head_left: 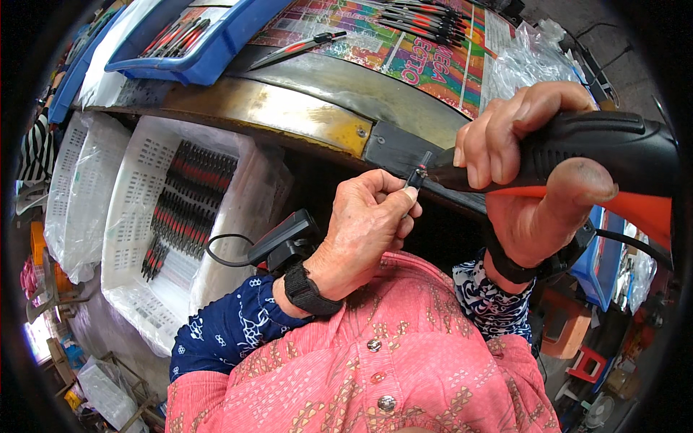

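My left hand is at the middle, its thumb and fingers pinching a small black part. The small part is held upright, and its lower end is hidden by my fingers. My right hand is wrapped round a thick black-and-orange power screwdriver lying nearly level. The driver's narrow end points left and meets the small part, with a bit of reddish colour at the contact. Both wrists wear black straps with box-like devices.
Ahead is a metal-edged workbench with a colourful printed sheet, slim black-and-red pieces and a blue tray. To my left stands a white crate holding rows of similar pieces. Clear plastic bags lie at the right.
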Demonstrator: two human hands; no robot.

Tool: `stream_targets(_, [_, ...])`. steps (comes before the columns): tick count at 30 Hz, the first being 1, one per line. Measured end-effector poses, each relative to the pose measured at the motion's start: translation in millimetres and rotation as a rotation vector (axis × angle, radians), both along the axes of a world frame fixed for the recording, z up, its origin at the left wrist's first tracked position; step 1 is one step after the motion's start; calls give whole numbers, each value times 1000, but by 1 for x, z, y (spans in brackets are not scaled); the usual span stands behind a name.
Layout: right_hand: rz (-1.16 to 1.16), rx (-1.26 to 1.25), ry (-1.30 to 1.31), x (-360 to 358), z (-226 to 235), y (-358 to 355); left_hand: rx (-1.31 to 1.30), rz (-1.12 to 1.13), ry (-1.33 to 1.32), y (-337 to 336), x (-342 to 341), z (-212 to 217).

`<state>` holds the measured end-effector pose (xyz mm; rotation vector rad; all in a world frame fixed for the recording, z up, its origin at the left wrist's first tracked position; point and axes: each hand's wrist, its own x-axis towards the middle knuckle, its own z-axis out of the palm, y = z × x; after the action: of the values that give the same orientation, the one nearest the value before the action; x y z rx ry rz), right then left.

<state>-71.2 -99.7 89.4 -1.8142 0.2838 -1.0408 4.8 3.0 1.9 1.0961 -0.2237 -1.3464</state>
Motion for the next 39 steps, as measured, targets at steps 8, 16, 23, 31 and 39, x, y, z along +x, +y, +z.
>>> stream_targets(8, [90, -1, 19, -1, 2, -6, 8, -4, -3, 1, 0, -1])
stream_targets(16, [107, 38, -27, 5, -6, -3, 26, 7, -62, 1, -2, 3])
stream_targets(23, [119, 54, -40, 9, -8, -4, 26, 26, -65, 0, -3, 5])
stream_targets(31, [129, 58, -43, 13, -11, -4, 30, 34, -72, -3, -2, 3])
stream_targets(39, [156, 65, -14, 14, -7, -3, 21, 43, -93, -2, -3, 2])
